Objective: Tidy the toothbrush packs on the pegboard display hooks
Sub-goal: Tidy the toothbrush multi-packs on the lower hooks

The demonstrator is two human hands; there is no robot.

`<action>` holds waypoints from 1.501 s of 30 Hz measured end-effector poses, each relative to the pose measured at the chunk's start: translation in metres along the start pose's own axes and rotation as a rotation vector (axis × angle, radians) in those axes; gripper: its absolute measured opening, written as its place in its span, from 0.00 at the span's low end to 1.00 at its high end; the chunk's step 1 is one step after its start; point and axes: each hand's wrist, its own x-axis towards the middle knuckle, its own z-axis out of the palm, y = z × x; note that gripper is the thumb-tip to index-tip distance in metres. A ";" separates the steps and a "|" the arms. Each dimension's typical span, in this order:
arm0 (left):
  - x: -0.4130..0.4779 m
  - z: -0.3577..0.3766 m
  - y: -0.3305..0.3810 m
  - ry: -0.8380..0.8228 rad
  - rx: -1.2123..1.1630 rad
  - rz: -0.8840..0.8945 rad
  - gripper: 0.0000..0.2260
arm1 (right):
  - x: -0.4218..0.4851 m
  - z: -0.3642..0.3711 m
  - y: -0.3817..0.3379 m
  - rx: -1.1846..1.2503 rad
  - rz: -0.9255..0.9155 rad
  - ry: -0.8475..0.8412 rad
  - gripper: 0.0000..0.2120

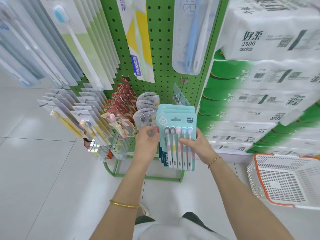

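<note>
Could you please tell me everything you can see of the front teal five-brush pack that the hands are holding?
The teal five-brush pack is a card with a clear blister, front of a stack of like packs, low before the green pegboard. Five brushes stand upright, heads up, grey, pink and blue. A hang slot sits near its top; no hook shows there. The left hand grips its left edge; the right hand pinches its right edge, thumb on the front.
</note>
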 end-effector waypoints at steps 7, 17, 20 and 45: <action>0.000 -0.001 -0.005 0.025 -0.003 -0.013 0.08 | -0.011 0.003 0.004 0.098 0.032 -0.024 0.25; -0.001 0.000 -0.015 -0.021 -0.010 -0.007 0.10 | -0.029 0.008 0.009 0.279 0.078 -0.121 0.36; -0.002 0.000 -0.018 -0.049 -0.062 -0.052 0.08 | -0.034 0.009 0.009 0.324 0.086 -0.140 0.39; -0.017 -0.012 0.007 0.246 -0.296 0.194 0.11 | -0.047 0.026 -0.014 0.332 -0.086 0.114 0.16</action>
